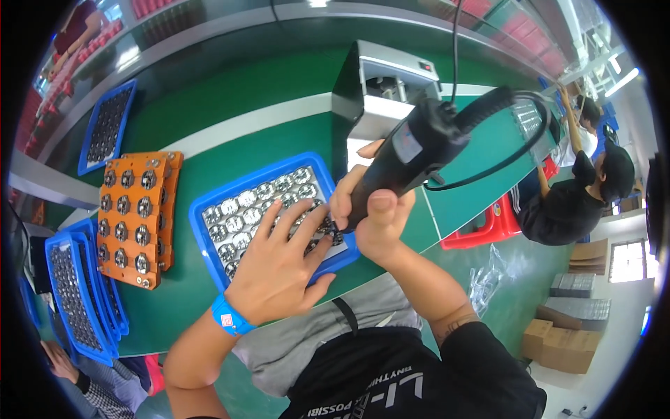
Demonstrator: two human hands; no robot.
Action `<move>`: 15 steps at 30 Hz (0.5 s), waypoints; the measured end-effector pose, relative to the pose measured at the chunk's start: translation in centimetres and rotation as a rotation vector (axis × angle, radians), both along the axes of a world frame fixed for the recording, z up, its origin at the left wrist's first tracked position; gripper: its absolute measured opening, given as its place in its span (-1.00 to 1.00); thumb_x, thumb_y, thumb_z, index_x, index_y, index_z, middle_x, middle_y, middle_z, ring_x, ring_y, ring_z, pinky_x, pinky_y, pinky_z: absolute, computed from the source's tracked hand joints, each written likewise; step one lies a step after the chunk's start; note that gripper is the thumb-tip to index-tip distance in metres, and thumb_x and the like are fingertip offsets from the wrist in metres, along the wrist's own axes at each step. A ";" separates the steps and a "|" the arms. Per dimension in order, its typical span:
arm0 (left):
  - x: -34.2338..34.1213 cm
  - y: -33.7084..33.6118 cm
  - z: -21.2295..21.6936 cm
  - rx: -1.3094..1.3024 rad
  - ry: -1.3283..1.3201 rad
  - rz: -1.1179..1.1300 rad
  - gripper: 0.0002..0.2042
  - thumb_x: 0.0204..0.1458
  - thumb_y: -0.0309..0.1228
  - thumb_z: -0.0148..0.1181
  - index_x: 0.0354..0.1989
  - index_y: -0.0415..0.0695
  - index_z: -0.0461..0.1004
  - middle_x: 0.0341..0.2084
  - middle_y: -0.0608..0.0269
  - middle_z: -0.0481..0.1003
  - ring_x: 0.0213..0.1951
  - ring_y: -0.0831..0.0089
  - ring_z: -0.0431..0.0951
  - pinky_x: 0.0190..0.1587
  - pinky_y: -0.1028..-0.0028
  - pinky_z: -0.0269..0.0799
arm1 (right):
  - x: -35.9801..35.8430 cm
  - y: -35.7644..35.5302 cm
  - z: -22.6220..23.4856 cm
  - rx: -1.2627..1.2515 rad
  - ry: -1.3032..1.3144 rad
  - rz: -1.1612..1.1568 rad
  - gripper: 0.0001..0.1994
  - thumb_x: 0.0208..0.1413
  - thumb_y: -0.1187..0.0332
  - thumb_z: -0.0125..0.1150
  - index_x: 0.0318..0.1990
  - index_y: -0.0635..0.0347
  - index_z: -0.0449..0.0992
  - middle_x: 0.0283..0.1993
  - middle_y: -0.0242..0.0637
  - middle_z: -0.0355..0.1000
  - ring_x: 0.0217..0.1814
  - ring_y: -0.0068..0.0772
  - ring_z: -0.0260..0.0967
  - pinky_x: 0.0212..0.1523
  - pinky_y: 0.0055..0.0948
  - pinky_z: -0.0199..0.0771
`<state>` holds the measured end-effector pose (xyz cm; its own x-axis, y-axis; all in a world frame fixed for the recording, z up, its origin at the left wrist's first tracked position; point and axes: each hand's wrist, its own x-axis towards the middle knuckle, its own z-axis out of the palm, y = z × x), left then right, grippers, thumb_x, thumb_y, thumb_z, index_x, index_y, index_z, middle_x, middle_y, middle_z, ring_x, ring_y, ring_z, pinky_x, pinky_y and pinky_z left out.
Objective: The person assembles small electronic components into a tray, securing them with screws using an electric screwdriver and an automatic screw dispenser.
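A blue tray [204, 246] lies in front of me, filled with rows of small round silvery metal parts [246, 198]. My left hand [279, 262], with a blue band at the wrist, rests over the tray's near right part. Its fingers are stretched out and slightly spread across the parts. My right hand [377, 216] is wrapped round a black corded electric screwdriver [405, 153], held tilted. The screwdriver's lower end points down at the tray's right side, by my left fingertips. What its tip touches is hidden behind my fingers.
An orange fixture [129, 223] bearing similar round parts stands left of the tray. Stacked blue trays [77, 293] and another blue tray [108, 126] are farther left. A silver-and-black machine [391, 105] stands behind the screwdriver. Co-workers [576, 185] sit at right near a red stool [488, 227].
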<state>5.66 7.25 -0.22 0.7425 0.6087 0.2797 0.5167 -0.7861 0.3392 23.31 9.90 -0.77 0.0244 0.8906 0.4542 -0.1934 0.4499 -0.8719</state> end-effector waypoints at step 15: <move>-0.8 -0.1 0.1 -0.058 -0.055 0.031 -0.56 -0.21 -0.20 0.42 -0.12 -0.13 0.60 0.21 -0.06 0.30 0.27 -0.09 0.24 0.32 -0.16 0.08 | 5.3 2.8 6.5 0.215 0.106 -0.346 -0.07 0.03 -0.58 -0.35 0.25 0.07 0.07 -0.64 -0.31 0.21 -0.75 -0.38 0.13 -0.65 -0.36 0.23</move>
<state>4.81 7.12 -0.14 0.7074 0.6477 0.2830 0.5201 -0.7481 0.4121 28.56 12.73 5.76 0.3619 0.7071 0.6075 -0.0826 0.6735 -0.7346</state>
